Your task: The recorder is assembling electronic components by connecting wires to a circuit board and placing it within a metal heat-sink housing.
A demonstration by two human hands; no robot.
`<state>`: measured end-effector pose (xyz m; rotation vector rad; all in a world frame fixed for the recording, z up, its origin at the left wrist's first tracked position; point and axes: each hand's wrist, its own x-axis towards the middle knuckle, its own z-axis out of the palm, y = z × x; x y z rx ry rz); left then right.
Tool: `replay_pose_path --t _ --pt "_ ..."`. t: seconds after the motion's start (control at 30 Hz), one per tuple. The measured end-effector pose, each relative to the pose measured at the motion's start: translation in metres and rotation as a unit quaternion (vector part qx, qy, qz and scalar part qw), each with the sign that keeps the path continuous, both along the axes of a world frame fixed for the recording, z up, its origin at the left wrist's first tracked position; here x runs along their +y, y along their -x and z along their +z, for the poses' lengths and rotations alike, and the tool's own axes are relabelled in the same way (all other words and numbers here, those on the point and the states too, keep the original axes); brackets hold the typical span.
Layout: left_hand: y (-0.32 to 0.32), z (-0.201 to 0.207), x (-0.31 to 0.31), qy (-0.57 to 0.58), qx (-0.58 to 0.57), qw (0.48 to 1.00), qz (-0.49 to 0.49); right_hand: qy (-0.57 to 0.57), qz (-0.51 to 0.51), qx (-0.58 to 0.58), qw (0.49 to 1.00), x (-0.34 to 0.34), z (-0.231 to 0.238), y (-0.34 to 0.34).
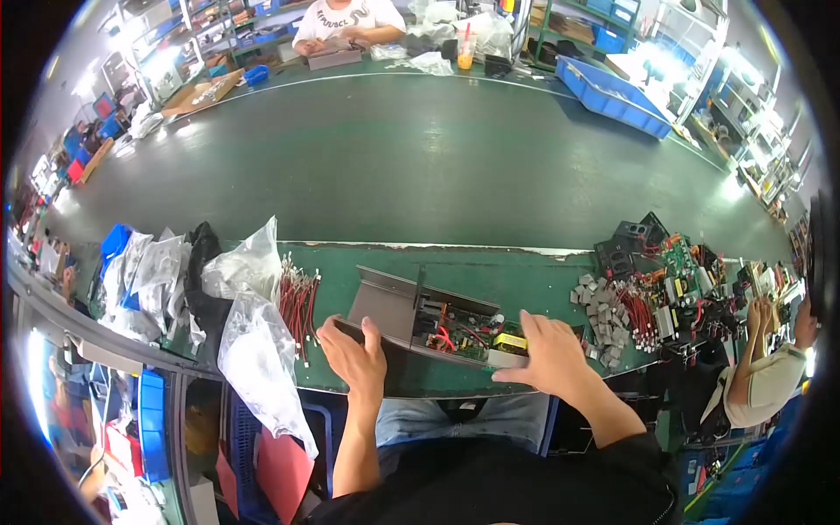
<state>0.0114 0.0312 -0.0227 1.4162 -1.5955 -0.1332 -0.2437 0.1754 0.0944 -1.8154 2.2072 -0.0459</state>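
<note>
A long grey metal case point(382, 311) lies tilted on the green bench in front of me, its left part bare. A green circuit board point(464, 337) sits in its right part, with red wires and a yellow-wrapped transformer point(511, 342). My left hand point(357, 360) is closed on the case's near left corner, thumb up along the edge. At the other end, my right hand point(553, 357) spans the case across its width, thumb on the near side and fingers on the far side. Its palm hides that end.
Red wire leads point(299, 302) and clear plastic bags point(255, 350) lie left. To the right are small grey blocks point(599, 315), more wires and a heap of circuit boards point(682, 262). Beyond runs a wide dark green surface point(394, 157) with a blue crate point(612, 96). People sit opposite and at right.
</note>
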Motion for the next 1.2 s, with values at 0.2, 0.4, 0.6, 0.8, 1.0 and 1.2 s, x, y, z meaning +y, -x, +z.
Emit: replay_pose_path --t 0.2,0.4,0.6,0.8,1.0,1.2 --pt "0.004 0.005 0.002 0.001 0.01 1.0 0.001 0.248 -0.086 0.009 0.965 0.044 -0.001 0.002" --pt "0.0 0.005 0.008 -0.016 0.017 1.0 0.007 0.135 0.064 0.169 0.974 0.006 -0.001 0.002" --pt "0.005 0.007 0.004 -0.019 0.031 0.999 0.002 -0.027 -0.002 0.047 0.999 -0.009 0.005 0.009" --pt "-0.003 0.002 0.009 -0.027 0.031 0.999 0.023 0.013 -0.024 -0.016 1.0 -0.016 0.007 -0.001" --pt "0.006 0.006 0.006 -0.031 -0.001 0.999 0.038 0.138 0.001 -0.029 0.99 -0.001 -0.002 0.004" --pt "0.007 0.004 0.004 -0.03 0.035 0.998 0.036 0.215 -0.3 -0.304 0.878 0.053 -0.016 0.032"
